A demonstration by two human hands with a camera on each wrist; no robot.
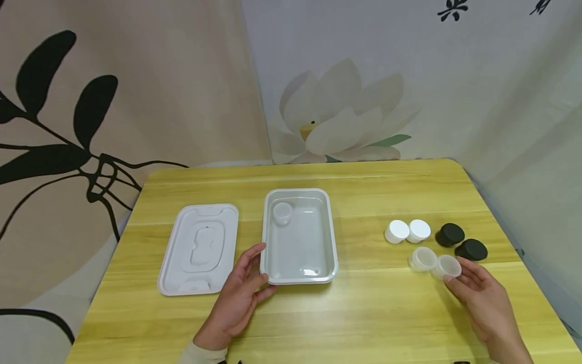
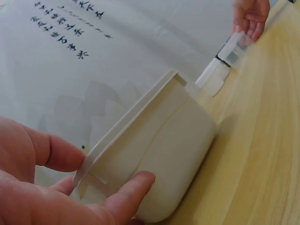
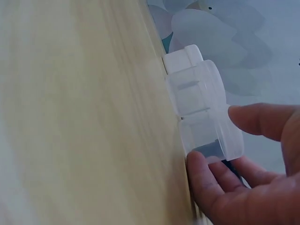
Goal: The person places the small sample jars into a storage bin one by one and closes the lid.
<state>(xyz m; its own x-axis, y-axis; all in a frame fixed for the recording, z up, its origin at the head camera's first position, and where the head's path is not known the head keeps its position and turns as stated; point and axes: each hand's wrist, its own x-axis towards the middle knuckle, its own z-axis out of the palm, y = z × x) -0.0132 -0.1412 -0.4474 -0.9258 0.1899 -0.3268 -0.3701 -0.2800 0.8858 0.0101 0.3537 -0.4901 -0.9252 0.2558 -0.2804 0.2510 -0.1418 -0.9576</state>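
A white rectangular tray (image 1: 331,237) lies mid-table, with one small clear jar (image 1: 282,213) in its far left corner. My left hand (image 1: 265,268) grips the tray's near left corner, thumb (image 2: 51,150) at the rim and a finger against the wall (image 2: 164,150). On the right, my right hand (image 1: 454,269) curls thumb and fingers round a clear jar (image 3: 211,136) standing on the table. A second clear jar (image 1: 423,258) touches it on the left.
The tray's white lid (image 1: 200,247) lies flat to its left. Two white jars (image 1: 397,231) and two black jars (image 1: 450,234) stand just beyond the clear ones. The table (image 1: 364,313) meets patterned fabric walls at the back and sides.
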